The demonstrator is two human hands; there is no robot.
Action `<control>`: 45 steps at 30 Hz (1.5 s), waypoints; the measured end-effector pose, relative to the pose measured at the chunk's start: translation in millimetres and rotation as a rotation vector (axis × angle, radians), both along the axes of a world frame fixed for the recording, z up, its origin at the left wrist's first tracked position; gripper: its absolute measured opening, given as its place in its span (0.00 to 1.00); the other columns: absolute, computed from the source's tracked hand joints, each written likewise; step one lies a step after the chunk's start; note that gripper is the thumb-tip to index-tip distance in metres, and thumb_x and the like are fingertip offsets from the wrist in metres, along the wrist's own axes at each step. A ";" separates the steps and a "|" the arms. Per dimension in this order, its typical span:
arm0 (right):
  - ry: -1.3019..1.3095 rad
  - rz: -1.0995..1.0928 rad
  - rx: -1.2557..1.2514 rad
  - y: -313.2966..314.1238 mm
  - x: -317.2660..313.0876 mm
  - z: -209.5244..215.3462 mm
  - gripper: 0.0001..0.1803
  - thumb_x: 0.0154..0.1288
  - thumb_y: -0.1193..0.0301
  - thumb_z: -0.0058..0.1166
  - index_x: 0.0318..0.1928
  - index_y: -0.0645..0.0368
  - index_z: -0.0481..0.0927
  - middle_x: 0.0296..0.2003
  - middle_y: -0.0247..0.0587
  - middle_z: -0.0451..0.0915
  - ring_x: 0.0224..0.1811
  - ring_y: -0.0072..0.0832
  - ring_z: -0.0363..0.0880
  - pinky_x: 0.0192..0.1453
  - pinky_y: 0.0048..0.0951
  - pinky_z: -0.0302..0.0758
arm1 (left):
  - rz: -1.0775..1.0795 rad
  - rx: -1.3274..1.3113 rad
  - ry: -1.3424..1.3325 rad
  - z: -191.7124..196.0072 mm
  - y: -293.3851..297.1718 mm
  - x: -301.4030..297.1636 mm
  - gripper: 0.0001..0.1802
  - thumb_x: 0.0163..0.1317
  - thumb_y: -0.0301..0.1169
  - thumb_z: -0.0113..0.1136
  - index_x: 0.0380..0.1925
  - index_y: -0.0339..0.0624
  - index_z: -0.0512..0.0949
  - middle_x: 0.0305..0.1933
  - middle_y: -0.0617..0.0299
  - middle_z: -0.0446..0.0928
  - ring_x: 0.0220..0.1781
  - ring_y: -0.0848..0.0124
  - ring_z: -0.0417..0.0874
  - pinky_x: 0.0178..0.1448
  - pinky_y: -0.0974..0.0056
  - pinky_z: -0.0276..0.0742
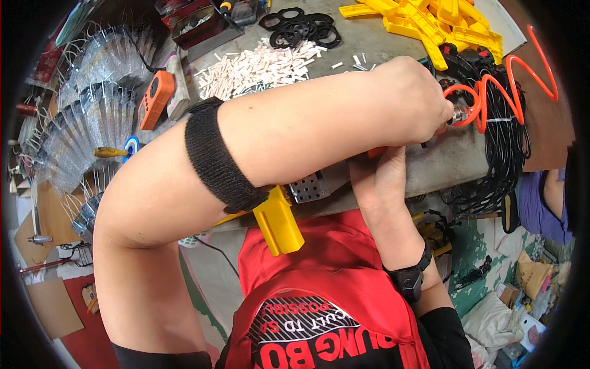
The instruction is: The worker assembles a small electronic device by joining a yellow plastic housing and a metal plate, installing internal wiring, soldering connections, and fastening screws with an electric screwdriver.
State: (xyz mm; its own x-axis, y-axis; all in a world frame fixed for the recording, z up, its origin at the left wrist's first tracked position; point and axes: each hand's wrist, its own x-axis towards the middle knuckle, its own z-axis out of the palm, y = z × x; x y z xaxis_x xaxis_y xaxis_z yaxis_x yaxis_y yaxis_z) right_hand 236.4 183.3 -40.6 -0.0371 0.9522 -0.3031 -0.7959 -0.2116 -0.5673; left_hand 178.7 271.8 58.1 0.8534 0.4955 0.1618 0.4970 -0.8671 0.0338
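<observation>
Fingers (440,115) of the left hand (407,98) are curled shut around an orange object (375,151), at the bench's near edge in the head view; a metal fitting (461,113) on a coiled orange hose (515,86) sits right by them. The right hand (386,175) is raised beneath, its fingertips covered, so I cannot tell whether they grip.

At the upper left, a dark red tray (200,38) holds small pale bits. Clear plastic sleeves (92,120) fan out at the left, their contents unclear.

On the grey bench (359,37) are heaped white pieces (252,69), black rings (298,26) and yellow casings (430,23). An orange meter (157,98) lies left of the white heap, and bundled black cables (495,144) hang over the edge at right. The left forearm (307,126) cuts across the bench, blocking part of the white heap and a perforated metal piece (309,187).

Most of the held object is hidden by the left fist; a person in purple cloth (544,206) is cut off at right.
</observation>
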 end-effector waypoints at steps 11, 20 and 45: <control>0.172 -0.024 -0.096 10.2 -1.7 0.4 0.18 0.66 0.57 0.58 0.52 0.50 0.74 0.44 0.31 0.76 0.47 0.28 0.74 0.56 0.38 0.70 | 0.269 -0.061 -0.138 6.6 -25.7 -24.1 0.19 0.62 0.46 0.57 0.42 0.42 0.79 0.33 0.51 0.81 0.39 0.52 0.84 0.41 0.53 0.79; 0.027 0.027 -0.004 19.1 -2.0 17.5 0.17 0.68 0.63 0.53 0.52 0.57 0.69 0.39 0.39 0.74 0.42 0.30 0.75 0.57 0.39 0.73 | 0.965 -0.384 -0.389 -35.2 -162.9 -135.6 0.29 0.56 0.47 0.67 0.51 0.38 0.74 0.41 0.47 0.77 0.44 0.49 0.80 0.47 0.53 0.76; 0.115 0.006 -0.039 25.4 15.4 23.7 0.18 0.63 0.66 0.58 0.49 0.60 0.69 0.37 0.37 0.75 0.39 0.27 0.76 0.56 0.37 0.72 | 0.779 -0.721 -0.486 -50.5 -142.5 -143.8 0.34 0.54 0.45 0.68 0.60 0.44 0.74 0.33 0.51 0.72 0.32 0.51 0.75 0.38 0.56 0.73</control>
State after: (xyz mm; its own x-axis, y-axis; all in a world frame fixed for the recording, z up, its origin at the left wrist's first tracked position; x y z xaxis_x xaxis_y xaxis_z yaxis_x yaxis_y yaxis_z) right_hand 251.7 208.7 -17.0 -0.0795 0.9396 -0.3329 -0.8540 -0.2365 -0.4635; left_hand 34.9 129.3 7.6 0.2031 0.9684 -0.1445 0.6858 -0.0354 0.7269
